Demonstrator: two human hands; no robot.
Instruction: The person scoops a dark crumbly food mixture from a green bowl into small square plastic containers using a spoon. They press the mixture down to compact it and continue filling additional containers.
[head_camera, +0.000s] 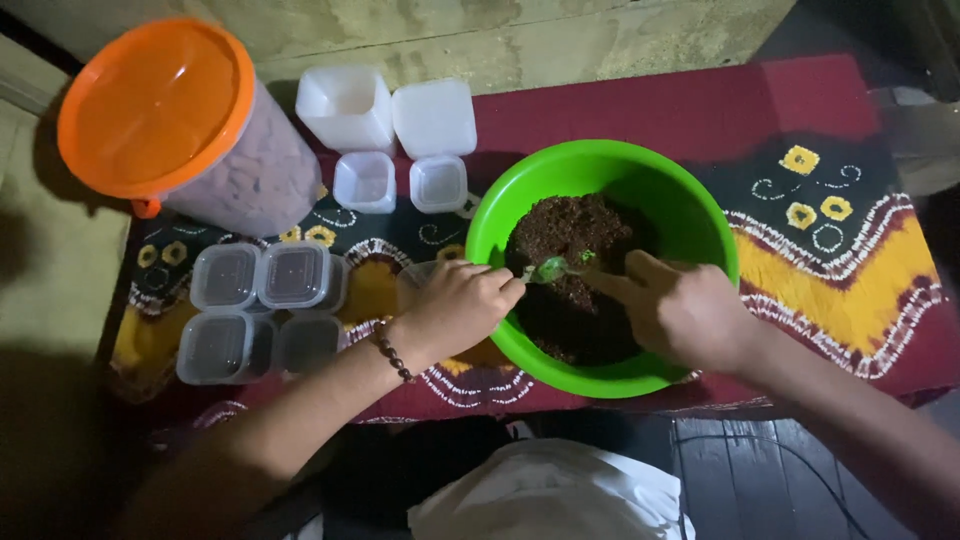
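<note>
A bright green bowl (690, 215) holds a mound of dark brown crumbly mix (570, 240). My left hand (455, 305) is at the bowl's left rim, closed around a small clear container (413, 278) that is mostly hidden by my fingers. There is a bead bracelet on that wrist. My right hand (685, 312) reaches in over the bowl's right side and grips a small green spoon (550, 268). The spoon's tip lies over the mix, right next to my left fingers.
The bowl sits on a patterned red and yellow cloth (850, 290). Left of it are several small lidded clear containers (260, 310). Behind stand white tubs (345, 105), two small open cups (365, 180) and a large jar with an orange lid (155, 105).
</note>
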